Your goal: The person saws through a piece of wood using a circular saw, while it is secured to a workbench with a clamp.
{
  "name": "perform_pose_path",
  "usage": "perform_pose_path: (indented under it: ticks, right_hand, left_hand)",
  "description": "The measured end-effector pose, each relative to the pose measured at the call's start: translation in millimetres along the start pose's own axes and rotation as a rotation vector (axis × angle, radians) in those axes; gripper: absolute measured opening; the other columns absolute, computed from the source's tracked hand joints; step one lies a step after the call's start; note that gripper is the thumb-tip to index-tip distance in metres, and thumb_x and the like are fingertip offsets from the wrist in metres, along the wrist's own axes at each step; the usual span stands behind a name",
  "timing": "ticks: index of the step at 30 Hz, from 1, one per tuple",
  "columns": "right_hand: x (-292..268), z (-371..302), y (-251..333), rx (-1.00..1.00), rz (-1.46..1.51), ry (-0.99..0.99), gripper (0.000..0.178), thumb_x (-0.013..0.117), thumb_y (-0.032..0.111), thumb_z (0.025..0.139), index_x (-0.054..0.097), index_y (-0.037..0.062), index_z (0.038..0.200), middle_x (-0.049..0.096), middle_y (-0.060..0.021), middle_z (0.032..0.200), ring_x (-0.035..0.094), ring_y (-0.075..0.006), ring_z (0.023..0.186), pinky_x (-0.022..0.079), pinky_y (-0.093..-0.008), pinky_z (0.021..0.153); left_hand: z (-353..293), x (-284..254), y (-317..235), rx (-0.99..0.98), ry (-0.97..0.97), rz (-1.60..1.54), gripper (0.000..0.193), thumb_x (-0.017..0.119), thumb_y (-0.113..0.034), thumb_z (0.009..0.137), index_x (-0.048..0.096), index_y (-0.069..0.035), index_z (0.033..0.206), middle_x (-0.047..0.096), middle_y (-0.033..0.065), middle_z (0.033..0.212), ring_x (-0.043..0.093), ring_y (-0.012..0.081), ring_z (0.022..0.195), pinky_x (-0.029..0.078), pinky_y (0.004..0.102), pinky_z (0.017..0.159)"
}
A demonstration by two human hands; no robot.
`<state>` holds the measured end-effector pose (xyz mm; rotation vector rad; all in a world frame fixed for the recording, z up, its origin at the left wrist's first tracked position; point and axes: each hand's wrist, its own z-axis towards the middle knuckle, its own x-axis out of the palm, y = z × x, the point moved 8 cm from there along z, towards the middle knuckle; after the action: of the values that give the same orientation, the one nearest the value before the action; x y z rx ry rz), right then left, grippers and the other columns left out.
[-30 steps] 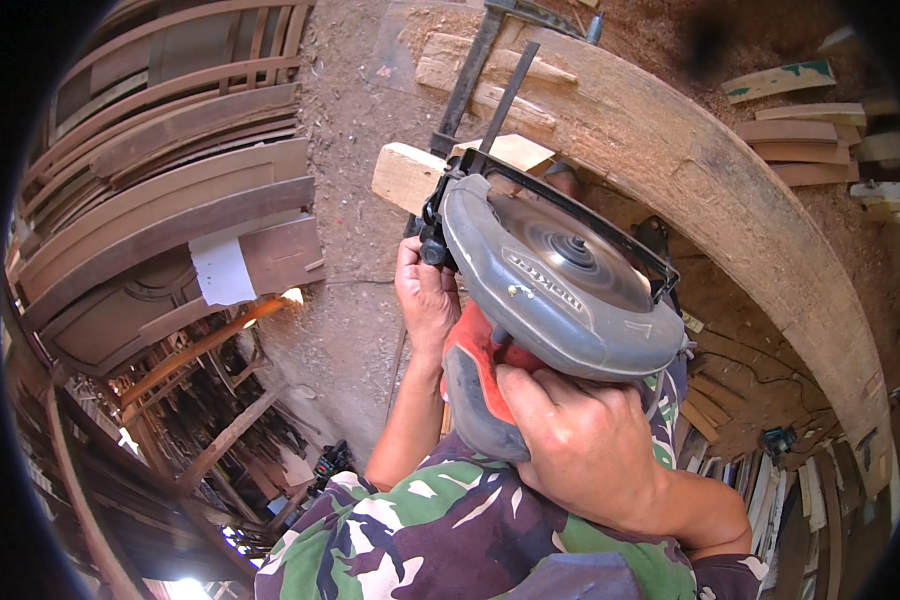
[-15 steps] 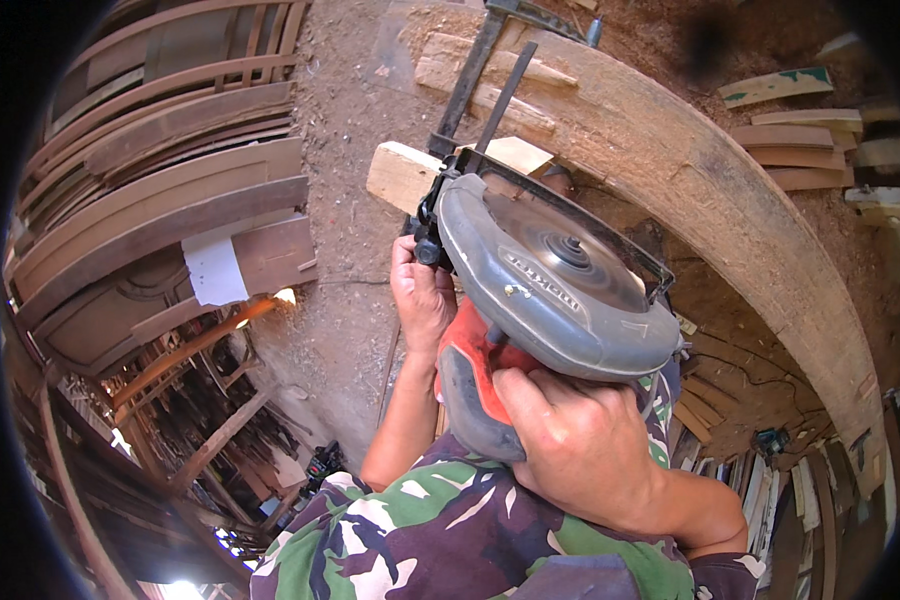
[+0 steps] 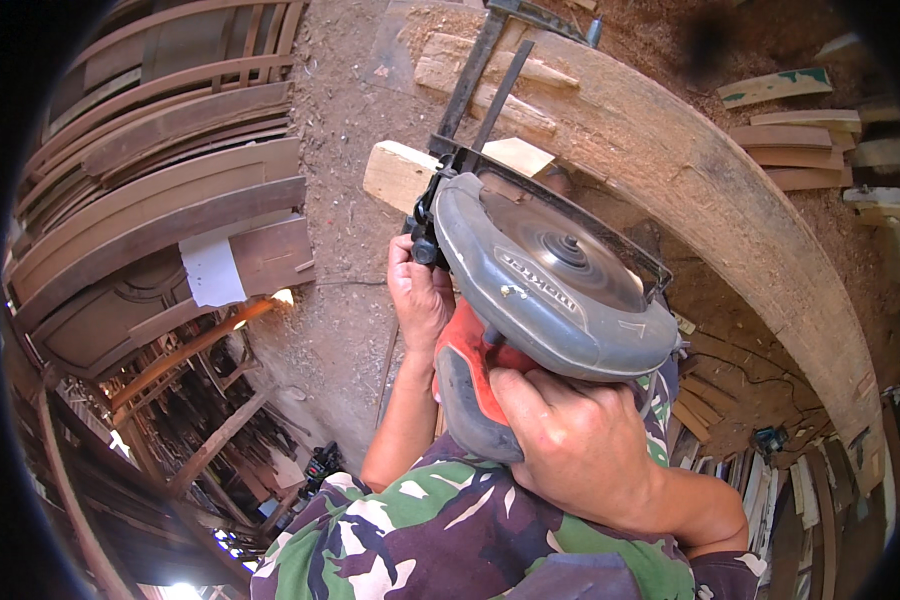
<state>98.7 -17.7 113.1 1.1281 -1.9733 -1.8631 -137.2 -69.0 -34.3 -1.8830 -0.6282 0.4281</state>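
A circular saw (image 3: 560, 300) with a grey blade guard and a red and black handle sits over a pale wooden block (image 3: 402, 178). The face of its round blade (image 3: 570, 250) shows blurred rings. My right hand (image 3: 580, 430) is closed round the rear handle. My left hand (image 3: 420, 295) has curled fingers beside a black knob (image 3: 425, 250) at the saw's front corner; what they grip is hidden behind the saw. Just past the saw, a black bar clamp (image 3: 462, 95) reaches to the far edge of a large curved board (image 3: 690, 160).
Door panels and boards (image 3: 180, 190) are stacked on the left. Offcuts (image 3: 790, 145) lie at the far right, and thin strips (image 3: 820, 510) stand at the lower right. A dark cable (image 3: 770, 385) runs over the sawdust-covered ground inside the board's curve.
The saw and both hands hold nearly the same place, with only a very slight shift to the left in view. Neither grip has visibly changed.
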Motion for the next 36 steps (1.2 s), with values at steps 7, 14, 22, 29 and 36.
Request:
perform_pose_path:
  ticks: [7, 14, 22, 29, 36]
  right_hand:
    - [1.9, 4.3, 2.2, -0.002, -0.017, -0.007, 0.037, 0.079, 0.001, 0.062, 0.061, 0.0054, 0.094, 0.066, -0.0114, 0.077, 0.071, -0.0353, 0.069, 0.055, -0.0463, 0.063]
    - [2.8, 7.7, 4.4, -0.011, -0.012, -0.017, 0.038, 0.079, 0.001, 0.061, 0.062, 0.0053, 0.094, 0.065, -0.0111, 0.076, 0.07, -0.0354, 0.068, 0.054, -0.0464, 0.063]
    - [7.1, 12.3, 6.3, -0.016, -0.008, 0.005, 0.043, 0.081, 0.001, 0.058, 0.062, 0.0057, 0.096, 0.066, -0.0106, 0.077, 0.071, -0.0353, 0.071, 0.054, -0.046, 0.064]
    - [9.5, 17.6, 10.6, -0.017, -0.013, -0.007, 0.042, 0.081, 0.001, 0.058, 0.063, 0.0058, 0.096, 0.066, -0.0107, 0.077, 0.071, -0.0355, 0.071, 0.054, -0.046, 0.065]
    - [11.9, 22.8, 13.5, -0.027, -0.02, -0.012, 0.05, 0.082, 0.003, 0.061, 0.069, 0.0045, 0.109, 0.068, -0.0108, 0.079, 0.072, -0.0343, 0.072, 0.056, -0.045, 0.067]
  left_hand:
    - [6.4, -1.3, 4.2, -0.034, 0.051, -0.071, 0.016, 0.064, -0.018, 0.113, 0.055, -0.006, 0.119, 0.065, 0.0033, 0.115, 0.066, 0.0122, 0.105, 0.057, 0.0317, 0.096]
    - [13.1, -12.2, 10.1, -0.012, 0.091, -0.069, 0.018, 0.066, -0.02, 0.112, 0.056, -0.006, 0.118, 0.064, 0.0037, 0.114, 0.064, 0.0117, 0.104, 0.055, 0.0314, 0.095]
    - [16.9, -15.5, 6.5, -0.015, 0.067, -0.042, 0.018, 0.066, -0.019, 0.112, 0.057, -0.005, 0.117, 0.065, 0.0048, 0.113, 0.065, 0.0129, 0.103, 0.056, 0.0318, 0.095]
    - [21.8, -17.5, 0.3, -0.007, 0.07, -0.073, 0.013, 0.064, -0.015, 0.112, 0.057, -0.005, 0.116, 0.066, 0.0054, 0.113, 0.066, 0.0136, 0.104, 0.057, 0.0331, 0.097]
    - [25.7, -24.0, 1.7, -0.027, 0.071, -0.063, 0.015, 0.066, -0.016, 0.111, 0.057, -0.005, 0.117, 0.066, 0.0049, 0.113, 0.066, 0.0136, 0.105, 0.056, 0.0337, 0.098]
